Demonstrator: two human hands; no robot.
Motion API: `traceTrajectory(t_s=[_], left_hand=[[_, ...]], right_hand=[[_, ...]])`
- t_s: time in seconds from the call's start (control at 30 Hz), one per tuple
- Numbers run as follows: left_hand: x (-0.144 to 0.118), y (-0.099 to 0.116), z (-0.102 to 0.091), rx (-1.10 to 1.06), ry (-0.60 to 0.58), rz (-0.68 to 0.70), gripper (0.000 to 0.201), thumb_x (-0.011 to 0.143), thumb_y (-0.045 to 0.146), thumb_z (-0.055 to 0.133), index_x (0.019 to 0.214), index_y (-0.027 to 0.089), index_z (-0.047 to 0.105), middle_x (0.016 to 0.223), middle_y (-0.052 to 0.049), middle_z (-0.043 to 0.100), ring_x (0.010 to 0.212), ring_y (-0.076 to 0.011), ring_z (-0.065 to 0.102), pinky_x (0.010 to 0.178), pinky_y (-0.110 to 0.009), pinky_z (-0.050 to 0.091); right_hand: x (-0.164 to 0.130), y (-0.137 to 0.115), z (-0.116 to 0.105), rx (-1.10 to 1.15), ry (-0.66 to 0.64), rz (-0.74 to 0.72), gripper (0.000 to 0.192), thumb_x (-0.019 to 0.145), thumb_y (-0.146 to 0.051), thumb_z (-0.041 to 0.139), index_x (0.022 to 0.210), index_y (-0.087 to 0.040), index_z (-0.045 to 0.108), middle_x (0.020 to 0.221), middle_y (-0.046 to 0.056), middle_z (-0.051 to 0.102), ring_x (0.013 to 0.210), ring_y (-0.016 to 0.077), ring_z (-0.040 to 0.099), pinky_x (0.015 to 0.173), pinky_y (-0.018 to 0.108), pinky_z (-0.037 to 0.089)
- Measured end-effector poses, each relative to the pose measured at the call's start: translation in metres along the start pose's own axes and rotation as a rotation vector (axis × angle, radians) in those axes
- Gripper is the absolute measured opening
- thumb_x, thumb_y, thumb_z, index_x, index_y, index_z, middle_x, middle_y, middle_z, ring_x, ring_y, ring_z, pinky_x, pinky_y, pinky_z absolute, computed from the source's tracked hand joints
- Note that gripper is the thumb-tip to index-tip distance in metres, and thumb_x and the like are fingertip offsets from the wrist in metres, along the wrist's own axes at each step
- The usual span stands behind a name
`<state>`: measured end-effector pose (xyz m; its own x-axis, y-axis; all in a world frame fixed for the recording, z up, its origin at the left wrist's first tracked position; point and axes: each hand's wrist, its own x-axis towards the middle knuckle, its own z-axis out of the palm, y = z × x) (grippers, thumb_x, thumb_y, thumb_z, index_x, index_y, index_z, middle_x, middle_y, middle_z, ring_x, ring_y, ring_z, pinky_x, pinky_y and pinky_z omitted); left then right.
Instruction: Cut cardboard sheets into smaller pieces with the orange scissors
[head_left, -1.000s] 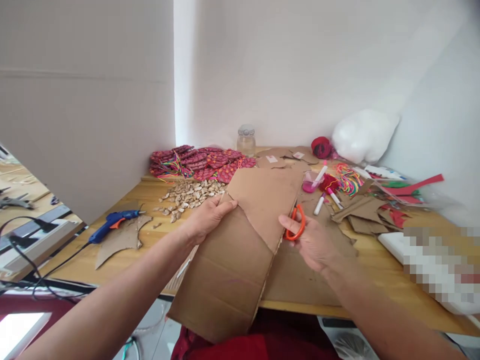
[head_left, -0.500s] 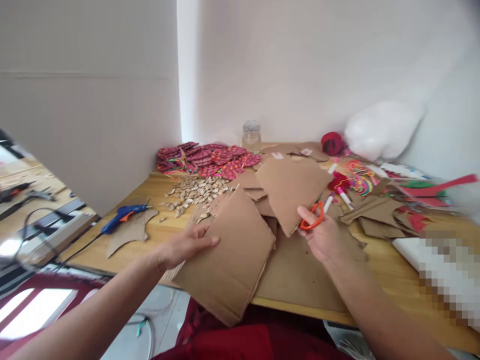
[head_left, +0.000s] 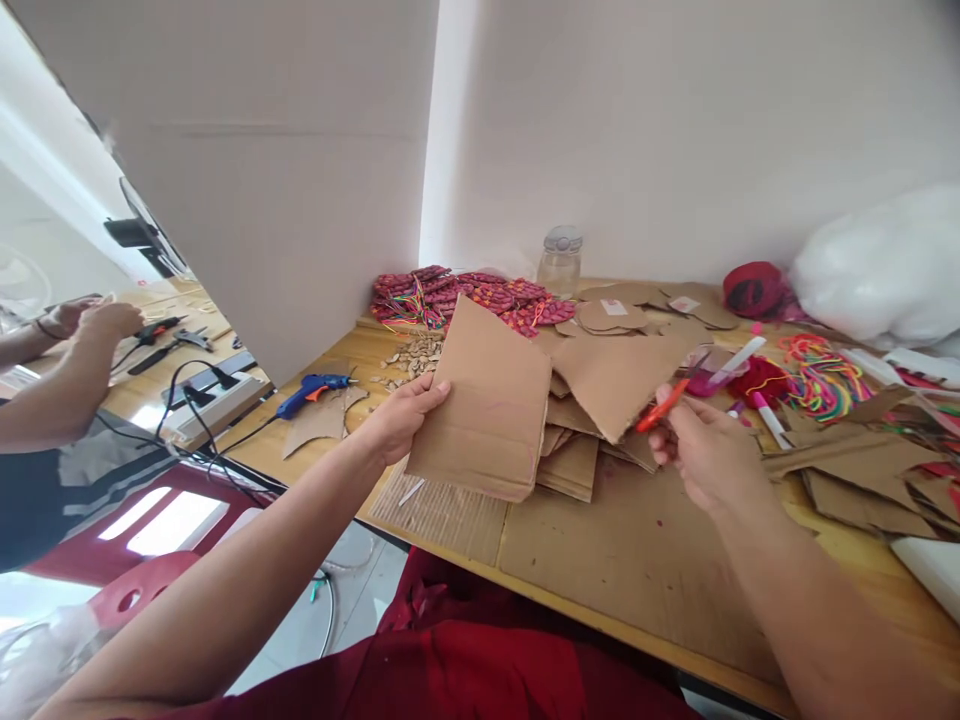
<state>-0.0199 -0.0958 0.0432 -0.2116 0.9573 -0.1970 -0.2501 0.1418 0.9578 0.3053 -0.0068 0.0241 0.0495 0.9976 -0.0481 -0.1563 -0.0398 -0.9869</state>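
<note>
Plain brown cardboard sheet point(head_left: 487, 405), creased, edges rough-cut, raised off the wooden table point(head_left: 847, 560); left hand point(head_left: 401, 415) pinches its left edge. Right hand point(head_left: 701, 450) clenches orange scissors point(head_left: 664, 405). White walls; cardboard scraps point(head_left: 600, 395) underneath.

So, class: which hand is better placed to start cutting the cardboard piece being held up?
The right hand, probably: it already grips the orange scissors, beside the cardboard piece. The left hand is busy holding that piece by its left edge.

Matt brown cardboard sheet point(head_left: 487, 405), glossy orange plastic scissors point(head_left: 661, 406), smooth wooden table point(head_left: 862, 570)
</note>
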Motion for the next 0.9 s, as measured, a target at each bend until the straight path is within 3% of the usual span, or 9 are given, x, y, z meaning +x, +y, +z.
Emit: traceTrajectory(t_s=[0.2, 0.33, 0.5, 0.63, 0.77, 0.9], left_hand=[[-0.01, 0.002, -0.004, -0.051, 0.074, -0.001, 0.031, 0.071, 0.034, 0.085, 0.093, 0.016, 0.071, 0.087, -0.006, 0.077, 0.072, -0.0186, 0.07, 0.065, -0.027, 0.056], [-0.01, -0.002, -0.007, -0.113, 0.147, -0.03, 0.028, 0.07, 0.027, 0.083, 0.095, 0.017, 0.072, 0.086, -0.005, 0.077, 0.071, -0.0186, 0.069, 0.066, -0.028, 0.057], [-0.003, -0.006, 0.005, -0.183, 0.173, -0.013, 0.03, 0.066, 0.021, 0.081, 0.095, 0.017, 0.073, 0.087, -0.003, 0.075, 0.073, -0.0156, 0.067, 0.064, -0.024, 0.055], [0.0, -0.005, 0.015, -0.249, 0.234, -0.032, 0.026, 0.062, 0.017, 0.08, 0.086, 0.018, 0.07, 0.079, 0.003, 0.07, 0.062, -0.0092, 0.06, 0.05, -0.018, 0.045], [0.002, 0.002, 0.02, -0.308, 0.311, -0.029, 0.024, 0.064, 0.016, 0.077, 0.085, 0.019, 0.067, 0.075, 0.006, 0.067, 0.058, -0.0072, 0.056, 0.05, -0.018, 0.042], [0.003, 0.008, 0.03, -0.342, 0.341, -0.044, 0.022, 0.067, 0.016, 0.077, 0.086, 0.018, 0.066, 0.074, 0.005, 0.067, 0.057, -0.0075, 0.056, 0.051, -0.019, 0.041]], right_hand=[[0.004, 0.017, -0.003, -0.026, 0.037, 0.04, 0.056, 0.056, -0.063, 0.087, 0.08, -0.015, 0.071, 0.07, 0.003, 0.07, 0.035, 0.0035, 0.042, 0.028, 0.016, 0.029], [-0.001, 0.023, -0.006, -0.066, -0.038, -0.011, 0.05, 0.06, -0.059, 0.087, 0.079, -0.016, 0.07, 0.076, 0.005, 0.072, 0.038, 0.004, 0.043, 0.03, 0.017, 0.028], [0.003, 0.022, 0.003, -0.112, -0.096, -0.083, 0.045, 0.064, -0.058, 0.085, 0.086, -0.02, 0.072, 0.069, 0.0, 0.066, 0.049, 0.0113, 0.055, 0.035, 0.019, 0.033], [0.007, 0.027, 0.002, -0.145, -0.091, -0.119, 0.04, 0.066, -0.055, 0.085, 0.081, -0.021, 0.07, 0.07, 0.002, 0.069, 0.048, 0.0121, 0.05, 0.04, 0.024, 0.038], [0.008, 0.031, -0.006, -0.169, 0.013, -0.206, 0.042, 0.075, -0.06, 0.077, 0.087, -0.02, 0.068, 0.079, 0.005, 0.073, 0.046, 0.0108, 0.044, 0.042, 0.025, 0.035], [0.013, 0.024, -0.003, -0.182, -0.029, -0.258, 0.04, 0.078, -0.058, 0.076, 0.088, -0.02, 0.069, 0.087, 0.005, 0.074, 0.053, 0.0116, 0.051, 0.049, 0.024, 0.042]])
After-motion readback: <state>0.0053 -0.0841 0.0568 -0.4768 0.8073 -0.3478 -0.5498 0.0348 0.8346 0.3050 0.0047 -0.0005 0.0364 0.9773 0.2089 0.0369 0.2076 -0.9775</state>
